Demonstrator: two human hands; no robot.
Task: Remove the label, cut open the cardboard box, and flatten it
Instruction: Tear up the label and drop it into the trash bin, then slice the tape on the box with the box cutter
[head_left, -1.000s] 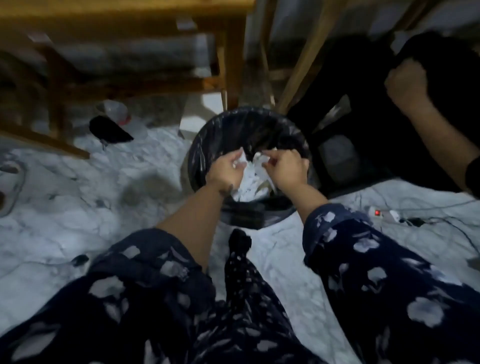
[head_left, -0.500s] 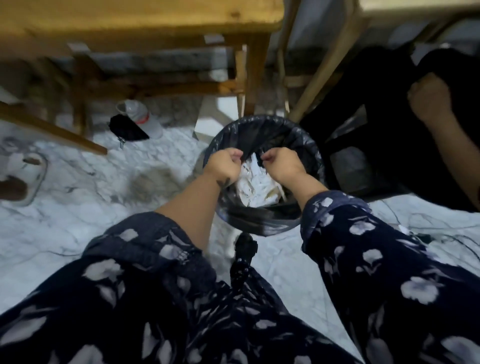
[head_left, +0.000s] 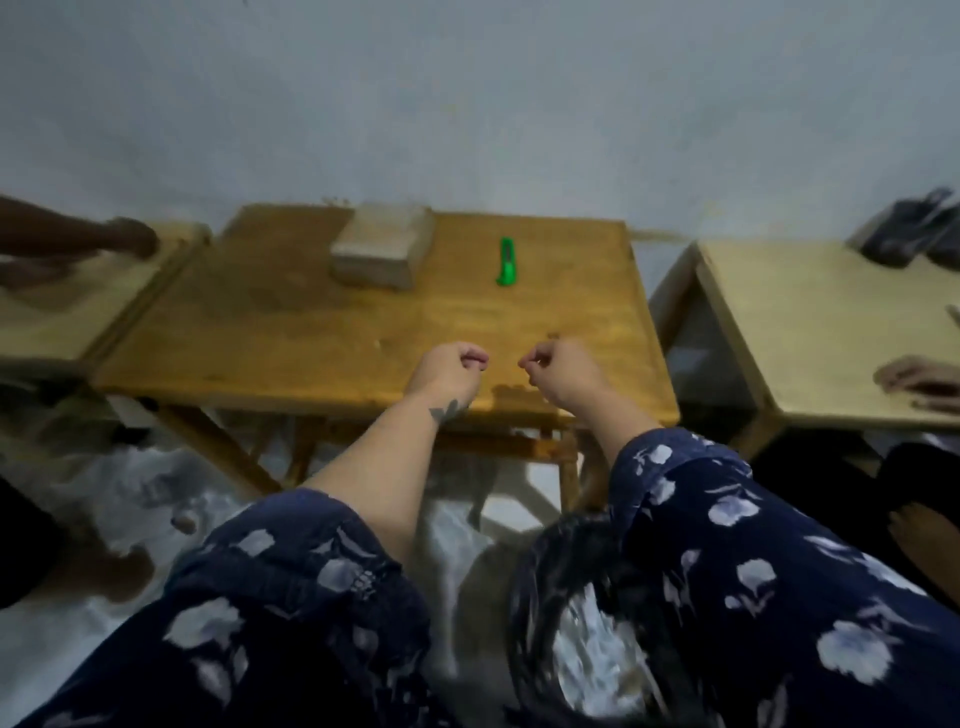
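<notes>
Both hands, left (head_left: 448, 370) & right (head_left: 557, 368), are now lifted from bin (head_left: 550, 613) to surface (head_left: 291, 332) front edge, fingers curled, nothing held; box (head_left: 382, 252) & green cutter (head_left: 506, 261) lie farther back.

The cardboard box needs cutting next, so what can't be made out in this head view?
- Cardboard box: blurred, so its flaps and any label residue are unreadable.
- Green cutter: too small to show its blade.
- Left hand, right hand: curled; contents, if any, unclear.
- Bin: partly hidden by the right sleeve.
</notes>
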